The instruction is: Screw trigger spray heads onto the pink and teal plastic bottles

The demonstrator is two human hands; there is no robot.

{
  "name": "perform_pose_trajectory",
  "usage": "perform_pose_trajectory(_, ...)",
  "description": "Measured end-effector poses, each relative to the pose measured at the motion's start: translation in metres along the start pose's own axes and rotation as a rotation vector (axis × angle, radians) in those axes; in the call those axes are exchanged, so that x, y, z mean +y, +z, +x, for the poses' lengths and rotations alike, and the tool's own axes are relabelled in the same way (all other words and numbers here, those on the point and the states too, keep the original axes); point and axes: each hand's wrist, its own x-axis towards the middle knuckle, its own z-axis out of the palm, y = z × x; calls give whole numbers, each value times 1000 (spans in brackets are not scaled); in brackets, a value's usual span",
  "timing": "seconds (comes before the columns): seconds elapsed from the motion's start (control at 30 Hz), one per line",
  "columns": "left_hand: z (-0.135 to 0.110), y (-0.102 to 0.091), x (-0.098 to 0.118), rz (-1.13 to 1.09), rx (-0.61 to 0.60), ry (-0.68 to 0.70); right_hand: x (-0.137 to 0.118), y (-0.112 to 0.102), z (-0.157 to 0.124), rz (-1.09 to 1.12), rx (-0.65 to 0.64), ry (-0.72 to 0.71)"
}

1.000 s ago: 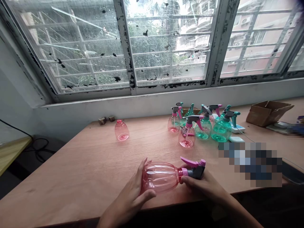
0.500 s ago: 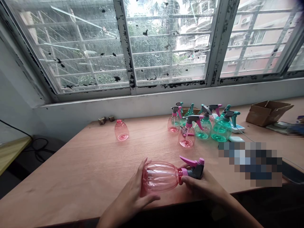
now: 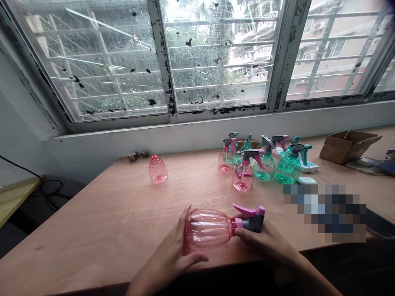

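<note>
A clear pink spray bottle (image 3: 210,230) is held on its side near the table's front edge, its base to the left and its sprayer head (image 3: 253,220) to the right. My left hand (image 3: 177,246) cups the base, thumb stretched out below the bottle. The fingers of my right hand (image 3: 257,240) close round the neck by the pink collar, the thumb on the near side. The pink trigger points up and to the left. Part of the right fingers is hidden behind the neck.
One pink bottle without a sprayer (image 3: 158,169) stands at the back left. Several pink and green spray bottles (image 3: 263,164) are grouped at the back right, near an open cardboard box (image 3: 347,148). A blurred patch covers things on the right. Windows rise behind the table.
Almost nothing differs. The sprayer head and trigger have shifted very slightly; both hands keep their places on the bottle.
</note>
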Motion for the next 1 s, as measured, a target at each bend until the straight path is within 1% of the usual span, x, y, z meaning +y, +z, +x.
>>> perform_pose_trajectory(0.23,-1,-5,6,-31,-20,-19,4,-2,1,-46,1,-13)
perform_pose_trajectory(0.6,2,-4,3,-30,-25,-35,6,-1,0,-17,8,27)
perform_pose_trajectory(0.8,3,-4,0,-45,-21,-13,4,0,-2,-12,44,37)
perform_pose_trajectory(1.0,2,-4,1,-45,-30,-20,3,-1,-1,-18,2,38)
